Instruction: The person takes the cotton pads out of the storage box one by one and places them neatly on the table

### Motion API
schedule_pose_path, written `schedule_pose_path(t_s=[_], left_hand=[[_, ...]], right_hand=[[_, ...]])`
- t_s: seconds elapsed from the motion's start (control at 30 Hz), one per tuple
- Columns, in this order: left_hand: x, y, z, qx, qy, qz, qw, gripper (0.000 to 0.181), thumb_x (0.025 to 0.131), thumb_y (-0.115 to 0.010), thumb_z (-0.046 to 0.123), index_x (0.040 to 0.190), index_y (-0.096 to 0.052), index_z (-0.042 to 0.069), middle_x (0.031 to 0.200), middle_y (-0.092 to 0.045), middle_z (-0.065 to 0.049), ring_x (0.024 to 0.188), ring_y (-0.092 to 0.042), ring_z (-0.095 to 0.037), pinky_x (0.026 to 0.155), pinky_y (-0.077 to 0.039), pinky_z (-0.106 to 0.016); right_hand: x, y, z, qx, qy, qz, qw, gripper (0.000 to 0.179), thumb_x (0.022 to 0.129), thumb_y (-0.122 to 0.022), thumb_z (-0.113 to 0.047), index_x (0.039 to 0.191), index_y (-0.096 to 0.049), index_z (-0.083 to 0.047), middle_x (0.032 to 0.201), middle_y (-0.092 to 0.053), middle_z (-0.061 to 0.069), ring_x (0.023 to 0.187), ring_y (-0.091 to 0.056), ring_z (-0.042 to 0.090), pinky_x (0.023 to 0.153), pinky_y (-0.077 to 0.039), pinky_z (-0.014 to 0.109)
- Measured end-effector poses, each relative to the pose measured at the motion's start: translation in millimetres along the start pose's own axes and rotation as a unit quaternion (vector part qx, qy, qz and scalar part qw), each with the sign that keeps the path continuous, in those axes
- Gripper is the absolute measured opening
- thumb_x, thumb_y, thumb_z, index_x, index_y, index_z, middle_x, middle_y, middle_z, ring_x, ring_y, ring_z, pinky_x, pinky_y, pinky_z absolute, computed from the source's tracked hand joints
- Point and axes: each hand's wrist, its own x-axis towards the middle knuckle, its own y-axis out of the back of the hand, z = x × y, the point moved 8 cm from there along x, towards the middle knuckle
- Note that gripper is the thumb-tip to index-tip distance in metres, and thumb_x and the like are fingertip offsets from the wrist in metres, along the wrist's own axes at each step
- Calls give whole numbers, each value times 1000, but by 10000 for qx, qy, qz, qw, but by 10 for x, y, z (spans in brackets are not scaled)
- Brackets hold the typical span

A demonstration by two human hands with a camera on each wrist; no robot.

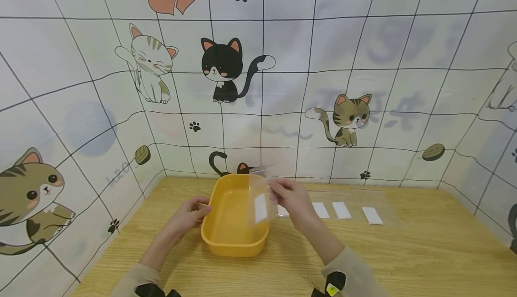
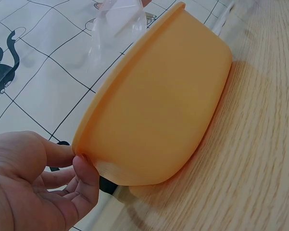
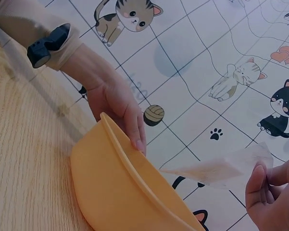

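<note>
A yellow plastic basin (image 1: 235,248) stands on the wooden table. My left hand (image 1: 186,218) grips its left rim, and the left wrist view shows thumb and fingers pinching the edge of the basin (image 2: 158,106). Over the basin's right side, my right hand (image 1: 296,203) pinches a clear plastic bag (image 1: 255,187) near its edge. Inside that bag sits a flat white rectangular piece (image 1: 260,207). The right wrist view has the bag (image 3: 231,166) hanging beyond the rim, between the right thumb and fingers. No other item shows inside the basin.
To the right of the basin, several similar clear bags with white rectangular pieces (image 1: 372,216) lie in a row on the table (image 1: 420,252). Behind the table hangs a white gridded sheet (image 1: 286,126) printed with cats.
</note>
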Motion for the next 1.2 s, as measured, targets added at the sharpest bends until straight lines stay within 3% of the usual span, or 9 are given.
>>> schedule_pose_path(t_s=[0.6, 0.87, 1.2], left_hand=[[22, 31, -41, 10, 45, 111, 9999, 37, 103, -57, 10, 133, -51, -11, 112, -61, -23, 86, -64, -24, 71, -56, -33], [9, -7, 2, 8, -15, -15, 10000, 39, 104, -57, 11, 134, -49, -12, 112, -60, -22, 86, -63, -22, 71, -55, -32], [-4, -10, 9, 18, -26, 30, 10000, 37, 104, -57, 11, 133, -50, -12, 112, -60, -23, 86, -64, -23, 72, -56, -34]], right_hand=[[-50, 400, -45, -391, -102, 119, 9991, 30, 101, -62, -10, 119, -61, 14, 88, -62, 4, 75, -57, 10, 70, -51, 21], [-113, 576, -57, -390, -195, 100, 9990, 32, 102, -61, -11, 122, -58, 14, 90, -62, 2, 75, -57, 9, 70, -50, 21], [-179, 695, -13, -471, -99, -41, 9988, 28, 103, -60, -11, 114, -60, 14, 89, -62, 4, 74, -56, 11, 68, -50, 24]])
